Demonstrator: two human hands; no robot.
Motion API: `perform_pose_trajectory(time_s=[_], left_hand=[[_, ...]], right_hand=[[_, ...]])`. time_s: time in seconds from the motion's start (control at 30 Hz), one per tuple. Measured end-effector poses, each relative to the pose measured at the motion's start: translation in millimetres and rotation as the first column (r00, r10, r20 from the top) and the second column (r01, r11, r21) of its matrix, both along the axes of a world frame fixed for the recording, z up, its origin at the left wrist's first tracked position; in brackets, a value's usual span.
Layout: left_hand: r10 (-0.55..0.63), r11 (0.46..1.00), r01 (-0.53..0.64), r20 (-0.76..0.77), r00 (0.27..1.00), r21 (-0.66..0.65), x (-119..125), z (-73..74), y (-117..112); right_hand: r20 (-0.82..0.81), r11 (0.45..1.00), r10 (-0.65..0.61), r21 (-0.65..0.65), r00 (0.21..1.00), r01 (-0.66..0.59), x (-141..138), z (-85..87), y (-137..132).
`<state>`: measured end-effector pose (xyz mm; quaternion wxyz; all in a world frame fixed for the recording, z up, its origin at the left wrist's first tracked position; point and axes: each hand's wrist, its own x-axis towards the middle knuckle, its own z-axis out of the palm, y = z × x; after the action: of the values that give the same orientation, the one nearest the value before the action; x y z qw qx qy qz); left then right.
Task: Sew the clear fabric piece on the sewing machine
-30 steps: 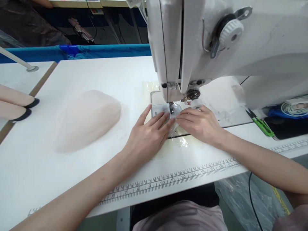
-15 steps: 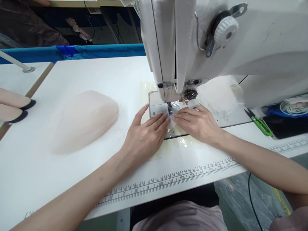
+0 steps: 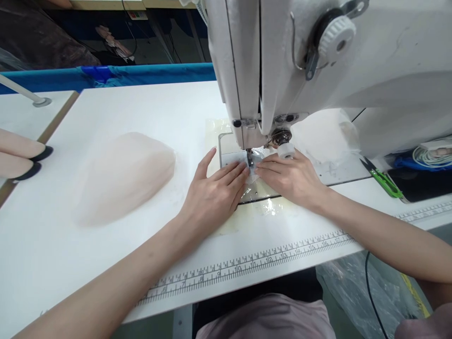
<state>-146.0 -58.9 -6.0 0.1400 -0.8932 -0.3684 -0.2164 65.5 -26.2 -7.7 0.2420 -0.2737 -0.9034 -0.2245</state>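
Both hands lie at the needle of a white sewing machine (image 3: 243, 70). My left hand (image 3: 216, 192) is flat, thumb spread away, its fingertips just left of the presser foot (image 3: 250, 157). My right hand (image 3: 291, 178) rests palm down on the right side, fingers stretched toward the foot. Between the fingertips a small piece of sheer, whitish fabric (image 3: 252, 178) lies under the foot on the metal plate (image 3: 229, 160); most of it is hidden by the hands. To the left, a pile of sheer pale-pink fabric (image 3: 130, 176) rests on the table.
More sheer fabric (image 3: 323, 134) sits beneath the machine arm. Green thread snips (image 3: 384, 181) and a dark phone-like slab (image 3: 416, 183) lie at the right. A ruler strip (image 3: 233, 269) runs along the front edge. Two pale, dark-tipped padded shapes (image 3: 21, 155) stick in at the left.
The fabric between my fingertips has drawn in slightly toward the foot, and less of it shows. Both hands have barely shifted. The view has moved a little.
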Motion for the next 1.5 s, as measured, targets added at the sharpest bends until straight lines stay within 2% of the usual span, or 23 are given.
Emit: perform_pose_trajectory(time_s=[0.6,1.03,1.17,1.23,1.37,1.43,1.5], left_hand=[[0.025,0.999,-0.025,0.003,1.000,-0.036,0.6,0.7,3.9],[0.041,0.998,-0.041,0.006,0.999,-0.052,0.6,-0.3,5.1],[0.101,0.992,-0.102,-0.011,0.995,-0.073,-0.8,-2.6,4.6],[0.130,0.989,-0.132,-0.036,0.991,-0.066,-2.0,-0.6,1.7],[0.139,0.990,-0.137,-0.052,0.989,0.037,-4.3,12.0,-5.6],[0.116,0.991,-0.113,-0.032,0.993,0.076,-5.3,17.2,-5.5],[0.063,0.997,-0.062,-0.012,0.998,0.048,-6.5,18.3,-2.0]], right_hand=[[0.055,0.993,-0.050,-0.107,0.997,0.056,-0.1,2.9,1.0],[0.064,0.994,-0.066,-0.081,0.996,0.071,-1.1,-1.4,5.2],[0.038,0.991,-0.064,-0.113,0.997,0.068,-1.1,-2.5,4.8],[0.021,0.990,-0.064,-0.121,0.998,0.066,-0.8,-2.3,3.5],[-0.030,0.995,-0.036,-0.096,0.999,0.033,-1.3,1.0,-2.3],[-0.078,0.996,-0.007,-0.086,0.997,0.000,-3.3,3.0,-7.0],[-0.120,0.992,0.036,-0.116,0.992,-0.050,-6.0,4.4,-12.4]])
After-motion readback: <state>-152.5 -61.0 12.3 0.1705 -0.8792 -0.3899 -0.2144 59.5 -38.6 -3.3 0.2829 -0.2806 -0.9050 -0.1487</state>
